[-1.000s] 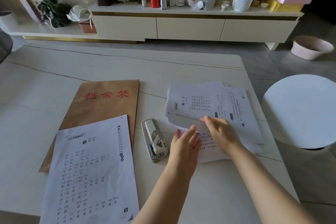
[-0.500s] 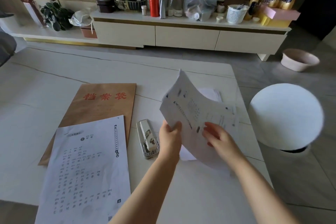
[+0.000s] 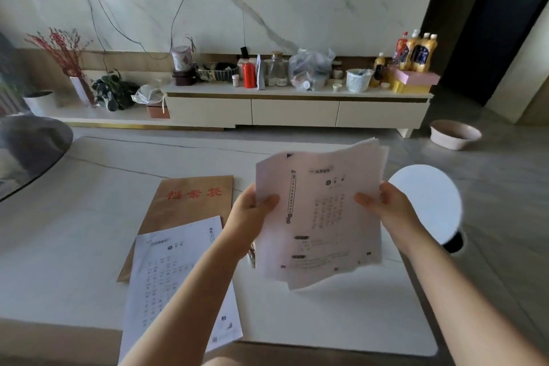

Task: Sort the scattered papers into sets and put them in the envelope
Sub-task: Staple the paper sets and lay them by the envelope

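Observation:
A loose stack of printed papers is held upright above the white table, its sheets unevenly aligned. My left hand grips the stack's left edge, thumb on the front. My right hand grips its right edge the same way. A brown envelope with red characters lies flat on the table to the left. A separate printed sheet lies over the envelope's near end and reaches the table's front edge. The stapler is almost fully hidden behind my left wrist and the stack.
A round white stool stands right of the table. A grey chair back sits at the far left. Beyond the table runs a low cabinet crowded with bottles and containers; a pink basin rests on the floor.
The papers were lying on the table a second ago; both hands gathered them, lifted them and turned them upright facing me. The camera tilted up.

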`<state>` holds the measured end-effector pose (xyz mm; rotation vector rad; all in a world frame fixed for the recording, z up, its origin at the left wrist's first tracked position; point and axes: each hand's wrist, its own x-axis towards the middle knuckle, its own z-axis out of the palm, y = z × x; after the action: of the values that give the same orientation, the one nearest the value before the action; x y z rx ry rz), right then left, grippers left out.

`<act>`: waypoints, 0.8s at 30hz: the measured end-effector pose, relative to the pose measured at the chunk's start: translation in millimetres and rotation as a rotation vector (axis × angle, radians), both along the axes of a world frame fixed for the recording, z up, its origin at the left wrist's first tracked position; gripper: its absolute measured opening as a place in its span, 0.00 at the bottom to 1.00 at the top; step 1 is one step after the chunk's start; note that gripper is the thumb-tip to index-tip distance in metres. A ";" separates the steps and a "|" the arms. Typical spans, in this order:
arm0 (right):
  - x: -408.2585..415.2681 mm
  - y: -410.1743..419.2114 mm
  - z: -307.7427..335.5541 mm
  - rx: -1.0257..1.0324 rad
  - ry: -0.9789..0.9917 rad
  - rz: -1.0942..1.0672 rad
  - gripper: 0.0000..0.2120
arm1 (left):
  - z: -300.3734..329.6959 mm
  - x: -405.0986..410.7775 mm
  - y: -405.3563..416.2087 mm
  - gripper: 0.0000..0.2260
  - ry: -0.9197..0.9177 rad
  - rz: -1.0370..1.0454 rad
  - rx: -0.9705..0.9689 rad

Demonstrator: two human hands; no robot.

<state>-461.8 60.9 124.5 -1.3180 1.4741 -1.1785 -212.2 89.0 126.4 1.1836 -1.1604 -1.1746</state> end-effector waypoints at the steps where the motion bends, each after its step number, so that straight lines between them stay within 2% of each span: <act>1: 2.3 8.2 2.8 -0.029 -0.031 0.001 0.10 | 3.5 1.6 4.6 0.07 -0.008 0.007 -0.015; 3: 4.5 20.7 5.2 -0.085 -0.073 -0.001 0.06 | 7.4 4.4 11.6 0.09 -0.005 0.050 -0.044; 6: 0.9 35.7 -1.2 -0.101 -0.157 0.029 0.10 | -0.4 10.3 19.4 0.14 -0.013 0.094 -0.046; 8: -1.5 43.4 -13.4 -0.080 -0.184 0.082 0.15 | -17.0 11.7 24.1 0.18 -0.072 0.008 -0.007; 10: 0.7 46.5 -27.1 -0.054 -0.150 0.080 0.14 | -34.4 7.5 25.7 0.21 -0.150 -0.086 0.046; 12: 6.8 44.1 -33.4 -0.056 -0.105 0.054 0.12 | -43.3 -1.5 19.8 0.18 -0.258 -0.075 0.041; 14: 11.9 39.1 -30.1 -0.065 -0.087 0.020 0.11 | -38.8 -10.6 10.6 0.12 -0.280 -0.007 0.026; 17: 10.6 35.2 -17.8 -0.079 -0.146 0.013 0.09 | -21.3 -13.6 4.0 0.04 -0.135 0.084 0.026; 20: 2.5 36.3 -16.7 -0.070 -0.195 0.000 0.11 | -25.2 -7.3 6.9 0.07 -0.171 0.059 0.049; 22: 3.6 39.3 -27.5 -0.020 -0.123 -0.011 0.14 | -38.3 -10.7 12.9 0.06 -0.214 0.029 0.089; 24: 9.1 43.6 -37.6 0.019 -0.044 -0.025 0.22 | -46.4 -19.3 17.4 0.04 -0.245 0.047 0.107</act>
<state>-452.7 104.5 86.9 -1.2564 1.4701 -1.1990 -231.4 106.4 80.1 1.4605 -1.2560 -1.0891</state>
